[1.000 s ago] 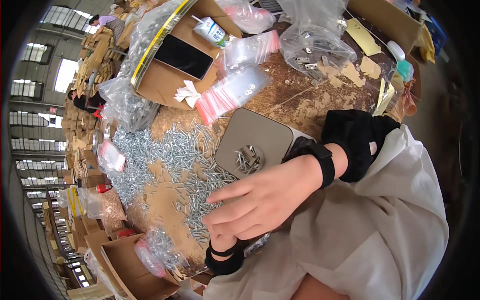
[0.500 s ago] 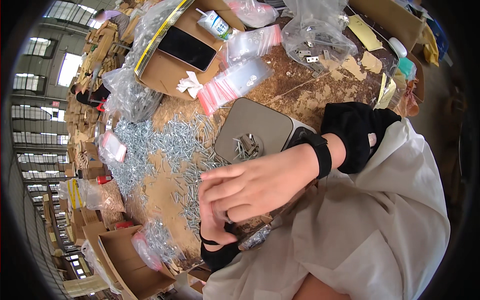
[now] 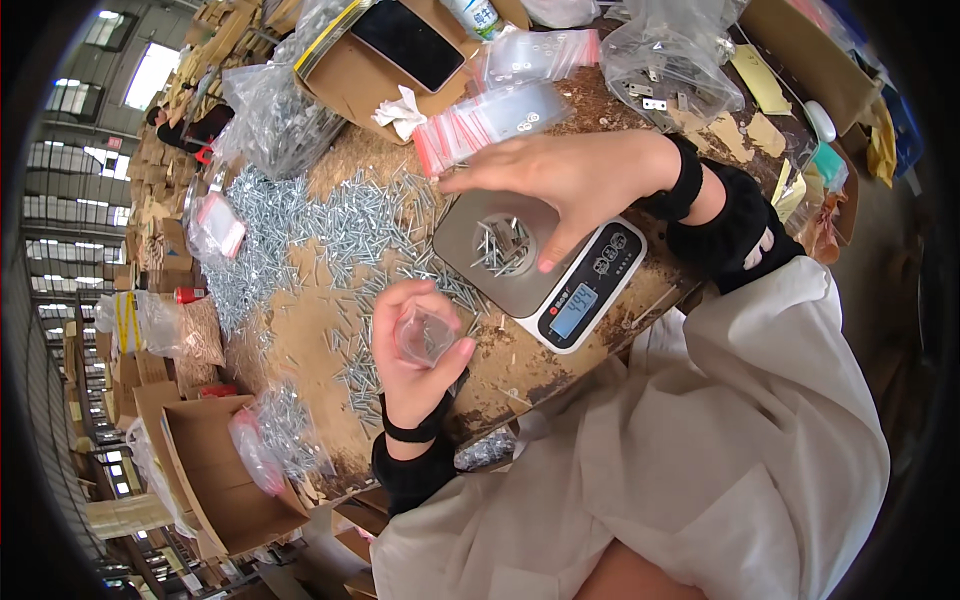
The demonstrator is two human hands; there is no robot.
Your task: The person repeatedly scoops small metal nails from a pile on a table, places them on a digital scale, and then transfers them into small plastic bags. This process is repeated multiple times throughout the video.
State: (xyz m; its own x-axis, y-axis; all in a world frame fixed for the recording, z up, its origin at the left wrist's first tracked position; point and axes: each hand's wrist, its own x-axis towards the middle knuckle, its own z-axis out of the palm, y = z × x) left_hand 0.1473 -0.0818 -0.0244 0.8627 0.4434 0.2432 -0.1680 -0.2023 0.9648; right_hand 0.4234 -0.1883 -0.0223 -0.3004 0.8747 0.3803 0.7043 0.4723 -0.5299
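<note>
My left hand (image 3: 400, 392) is curled around a small clear plastic cup (image 3: 424, 337), whose mouth faces up; nothing shows inside it. Spread and holding nothing, my right hand (image 3: 585, 178) hovers over the kitchen scale (image 3: 590, 290). Its thumb and fingers are either side of a second clear cup (image 3: 531, 250) on the scale's grey plate; whether they touch it I cannot tell. Silver screws (image 3: 497, 247) and some small metal parts lie in that cup. The scale's screen is lit. Loose screws (image 3: 265, 235) are heaped to the left, some scattered near my left hand.
Behind the scale lie clear zip bags (image 3: 495, 120) with red edges. A cardboard tray (image 3: 355, 85) holds a black phone (image 3: 408, 42). A plastic bag of metal hinges (image 3: 665, 75) lies at the back right. An open cardboard box (image 3: 225, 470) stands at the lower left.
My hands were together in front of the scale and have parted. The right has moved up over the scale; the left has turned palm up, showing the clear cup. The scale's screen has come into sight.
</note>
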